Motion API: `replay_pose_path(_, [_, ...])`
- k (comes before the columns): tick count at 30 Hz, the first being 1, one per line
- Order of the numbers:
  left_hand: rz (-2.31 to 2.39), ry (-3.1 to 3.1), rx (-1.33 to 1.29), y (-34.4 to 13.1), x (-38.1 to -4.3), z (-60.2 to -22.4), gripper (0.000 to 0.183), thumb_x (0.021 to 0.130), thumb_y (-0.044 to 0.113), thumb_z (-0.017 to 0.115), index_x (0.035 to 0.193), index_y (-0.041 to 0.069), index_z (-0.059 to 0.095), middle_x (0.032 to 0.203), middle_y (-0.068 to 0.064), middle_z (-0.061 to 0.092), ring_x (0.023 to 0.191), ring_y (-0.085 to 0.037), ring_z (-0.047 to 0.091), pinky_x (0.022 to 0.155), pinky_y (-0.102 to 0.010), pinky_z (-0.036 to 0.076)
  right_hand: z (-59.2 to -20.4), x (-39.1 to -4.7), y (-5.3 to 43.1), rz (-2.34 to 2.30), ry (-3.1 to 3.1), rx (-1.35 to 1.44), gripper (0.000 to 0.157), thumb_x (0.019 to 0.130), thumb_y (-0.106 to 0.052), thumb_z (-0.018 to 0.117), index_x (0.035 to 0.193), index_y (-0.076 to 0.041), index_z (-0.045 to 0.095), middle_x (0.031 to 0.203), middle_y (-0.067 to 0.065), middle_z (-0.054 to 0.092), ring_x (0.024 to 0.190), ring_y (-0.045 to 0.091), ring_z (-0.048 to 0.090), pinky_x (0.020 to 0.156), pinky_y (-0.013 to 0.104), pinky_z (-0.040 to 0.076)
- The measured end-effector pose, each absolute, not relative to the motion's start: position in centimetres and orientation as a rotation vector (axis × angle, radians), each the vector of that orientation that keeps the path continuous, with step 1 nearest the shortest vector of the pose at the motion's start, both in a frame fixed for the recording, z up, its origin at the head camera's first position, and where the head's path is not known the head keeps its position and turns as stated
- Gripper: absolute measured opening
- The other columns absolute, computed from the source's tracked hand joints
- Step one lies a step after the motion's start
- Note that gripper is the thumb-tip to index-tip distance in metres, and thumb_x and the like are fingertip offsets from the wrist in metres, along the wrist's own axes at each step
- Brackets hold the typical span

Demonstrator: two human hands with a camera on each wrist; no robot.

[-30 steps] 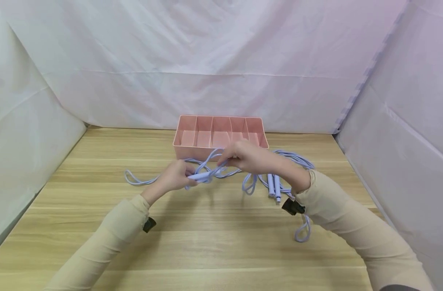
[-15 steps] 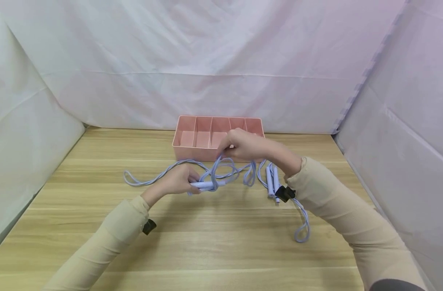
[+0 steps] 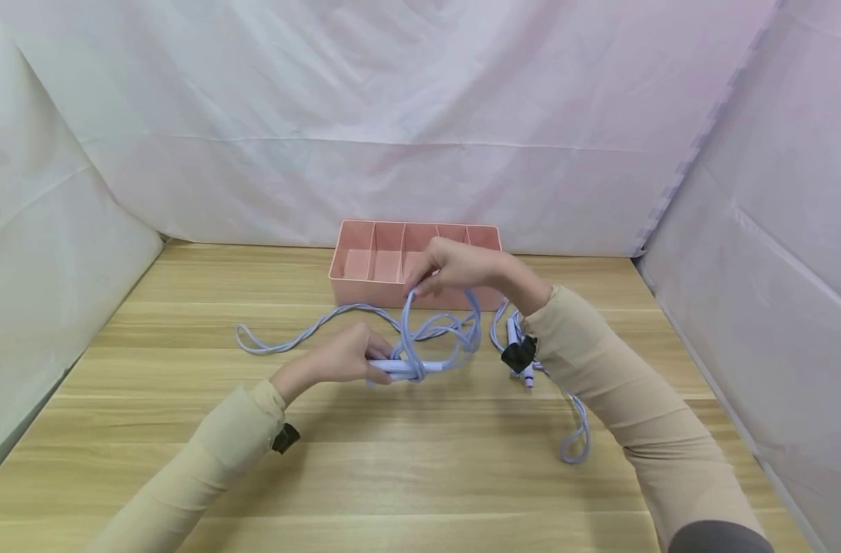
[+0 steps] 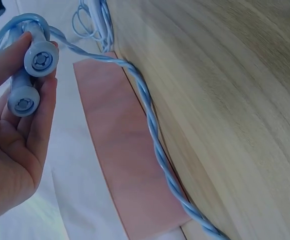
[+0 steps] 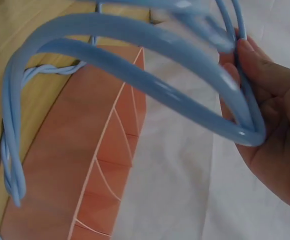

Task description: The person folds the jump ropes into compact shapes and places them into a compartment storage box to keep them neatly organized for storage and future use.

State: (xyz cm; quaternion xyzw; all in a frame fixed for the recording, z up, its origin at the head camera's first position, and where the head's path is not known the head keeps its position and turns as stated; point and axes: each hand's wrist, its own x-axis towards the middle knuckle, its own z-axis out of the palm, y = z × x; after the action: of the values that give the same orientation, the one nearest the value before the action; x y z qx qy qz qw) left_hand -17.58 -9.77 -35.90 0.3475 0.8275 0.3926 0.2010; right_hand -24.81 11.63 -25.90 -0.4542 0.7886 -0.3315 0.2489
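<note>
Wood-grain table (image 3: 365, 476), white fabric walls (image 3: 392, 115), pink divided box (image 3: 368, 293) at 12 o'clock. Blue rope (image 5: 155, 89) sat front of box: left hand (image 3: 354, 355) gripped both handles (image 4: 41, 60), right hand (image 3: 458, 265) pinched a loop. Second rope (image 3: 512, 332) at 3 o'clock. Versus 1 s earlier: right hand higher, loop wider.

Soft light leaves faint shadows on the table (image 3: 406, 476); close rope (image 5: 90, 24) seems blurred.

Both sleeves (image 3: 617, 376) are beige and wrinkled. Each cuff (image 3: 271, 400) has a small black block (image 3: 519, 354); the right sleeve shows also a dark-grey patch (image 3: 720, 538).
</note>
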Motion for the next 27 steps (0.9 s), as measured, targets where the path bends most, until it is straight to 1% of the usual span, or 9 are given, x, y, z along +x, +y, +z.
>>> replay_pose_path(4, [1.120, 2.304, 1.022, -9.5, -17.2, -35.7, 0.012, 0.071, 0.005, 0.073, 0.083, 0.005, 0.071, 0.071, -0.001, 0.070, 0.056, -0.002, 0.058, 0.050, -0.020, 0.049, -26.9, -25.3, 11.8, -0.995, 2.103, -1.175, 0.017, 0.085, 0.001, 0.059, 0.099, 0.006, 0.068, 0.089, 0.010, 0.071, 0.075, 0.018, 0.060, 0.066, 0.028, 0.053])
replay_pose_path(10, [1.129, 2.360, 1.118, -9.4, -16.7, -35.2, 0.014, 0.072, 0.006, 0.074, 0.086, 0.005, 0.071, 0.073, -0.001, 0.070, 0.059, 0.001, 0.056, 0.053, -0.019, 0.049, -28.9, -25.4, 12.0, -1.120, 2.046, -1.093, 0.020, 0.087, -0.001, 0.057, 0.103, 0.006, 0.066, 0.081, 0.001, 0.071, 0.064, 0.007, 0.054, 0.061, 0.021, 0.048])
replay_pose_path(14, [1.153, 2.405, 1.148, -9.6, -16.5, -34.8, 0.018, 0.072, 0.008, 0.075, 0.090, 0.005, 0.072, 0.075, 0.000, 0.070, 0.062, 0.001, 0.056, 0.056, -0.019, 0.050, -30.7, -25.1, 12.5, -1.231, 2.009, -0.932, 0.022, 0.089, -0.002, 0.055, 0.108, 0.006, 0.063, 0.086, -0.001, 0.071, 0.068, 0.005, 0.057, 0.064, 0.019, 0.049])
replay_pose_path(16, [1.164, 2.441, 1.152, -9.7, -16.4, -34.7, 0.019, 0.072, 0.010, 0.075, 0.090, 0.005, 0.072, 0.074, 0.001, 0.069, 0.061, 0.001, 0.055, 0.055, -0.019, 0.048, -31.7, -24.9, 12.7, -1.300, 1.995, -0.869, 0.024, 0.089, -0.001, 0.054, 0.110, 0.007, 0.062, 0.092, 0.003, 0.071, 0.071, 0.006, 0.059, 0.065, 0.019, 0.050])
replay_pose_path(20, [1.223, 2.479, 1.137, -9.8, -16.4, -34.7, 0.020, 0.072, 0.010, 0.075, 0.091, 0.004, 0.072, 0.074, 0.000, 0.069, 0.060, 0.000, 0.056, 0.053, -0.020, 0.048, -33.1, -24.1, 13.0, -1.397, 2.001, -0.848, 0.026, 0.088, 0.002, 0.053, 0.112, 0.012, 0.057, 0.101, 0.015, 0.068, 0.077, 0.009, 0.063, 0.066, 0.022, 0.052])
replay_pose_path(22, [1.260, 2.489, 1.116, -9.9, -16.5, -34.8, 0.019, 0.073, 0.010, 0.075, 0.091, 0.005, 0.071, 0.076, -0.001, 0.069, 0.061, 0.000, 0.057, 0.054, -0.021, 0.049, -33.6, -23.6, 13.0, -1.431, 2.007, -0.831, 0.027, 0.088, 0.001, 0.052, 0.112, 0.013, 0.057, 0.097, 0.017, 0.068, 0.076, 0.009, 0.062, 0.066, 0.023, 0.053])
replay_pose_path(24, [1.298, 2.502, 1.085, -9.9, -16.6, -34.9, 0.021, 0.073, 0.010, 0.074, 0.093, 0.005, 0.071, 0.080, -0.002, 0.070, 0.064, -0.002, 0.059, 0.056, -0.022, 0.051, -34.1, -23.1, 12.9, -1.464, 1.995, -0.808, 0.025, 0.088, 0.001, 0.053, 0.109, 0.014, 0.058, 0.087, 0.012, 0.069, 0.071, 0.009, 0.061, 0.065, 0.024, 0.053])
replay_pose_path(26, [1.333, 2.519, 1.057, -9.9, -16.7, -35.1, 0.020, 0.074, 0.009, 0.074, 0.093, 0.005, 0.071, 0.082, -0.003, 0.070, 0.065, -0.003, 0.058, 0.056, -0.023, 0.051, -34.5, -22.7, 12.6, -1.490, 1.980, -0.790, 0.023, 0.088, 0.000, 0.053, 0.104, 0.015, 0.059, 0.079, 0.002, 0.068, 0.065, 0.007, 0.058, 0.061, 0.020, 0.050])
replay_pose_path(27, [1.359, 2.517, 1.040, -9.9, -16.7, -35.2, 0.020, 0.074, 0.008, 0.074, 0.093, 0.004, 0.070, 0.083, -0.004, 0.070, 0.066, -0.005, 0.059, 0.056, -0.023, 0.052, -34.8, -22.6, 12.4, -1.501, 1.975, -0.810, 0.022, 0.089, 0.000, 0.052, 0.103, 0.015, 0.060, 0.077, 0.001, 0.068, 0.065, 0.007, 0.059, 0.061, 0.019, 0.049])
